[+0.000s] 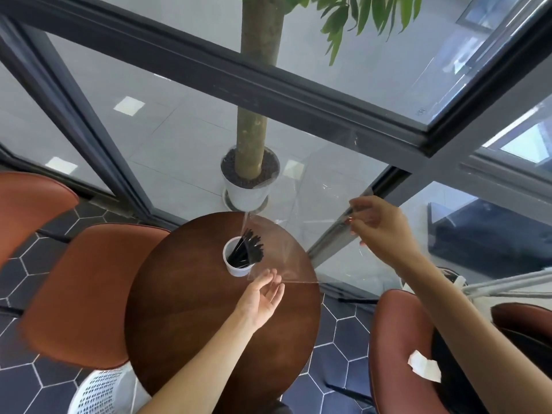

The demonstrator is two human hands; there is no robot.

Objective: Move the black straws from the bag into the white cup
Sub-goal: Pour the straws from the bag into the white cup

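A bundle of black straws (249, 249) stands leaning in the white cup (236, 268) on the round brown table (194, 309). A clear plastic bag (310, 210) hangs in the air above and to the right of the cup, its lower end near the cup's rim. My right hand (379, 225) grips the bag's upper edge, raised to the right of the table. My left hand (264, 294) sits just in front of the cup, palm up, fingers apart, touching or almost touching the bag's lower corner.
A potted tree in a white pot (249, 192) stands right behind the table by dark-framed glass walls. Brown chairs (80, 294) flank the table on the left and right (400, 348); a white crumpled paper (424, 366) lies on the right one.
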